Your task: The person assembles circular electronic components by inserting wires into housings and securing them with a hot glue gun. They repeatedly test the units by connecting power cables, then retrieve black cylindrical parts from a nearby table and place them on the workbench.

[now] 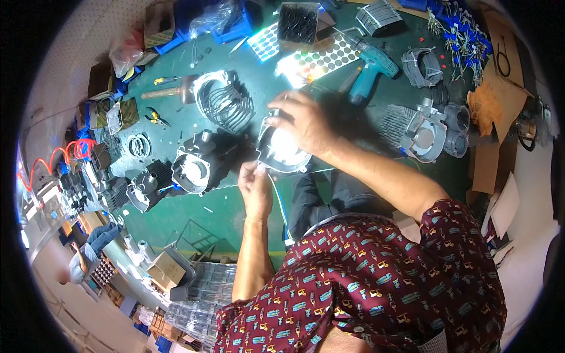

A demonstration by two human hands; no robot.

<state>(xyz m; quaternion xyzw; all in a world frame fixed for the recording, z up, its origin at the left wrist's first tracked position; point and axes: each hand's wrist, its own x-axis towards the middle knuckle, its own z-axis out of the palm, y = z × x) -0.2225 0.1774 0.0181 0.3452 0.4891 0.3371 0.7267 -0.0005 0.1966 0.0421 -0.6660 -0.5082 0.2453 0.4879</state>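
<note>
A cast metal motor housing (281,154) with a bright round opening stands at the table's near edge, in front of my body. My right hand (304,123) reaches over its top, closed with thumb and fingers on the upper rim. At the lower left edge, my left hand (255,189) is closed, its thumb and fingertips pinching the housing. Thin yellow, white and blue wires (279,203) hang from the housing beside that hand, down to a white connector (289,242). Glare hides the detail inside the opening. Behind it lies a finned metal housing (226,103).
More motor housings stand left (193,172) and right (425,138). A teal cordless drill (375,67), a sticker sheet (325,59) and a box of black screws (298,25) lie at the back. Left are a mallet (170,93) and pliers (156,117). Another person (87,257) is far left.
</note>
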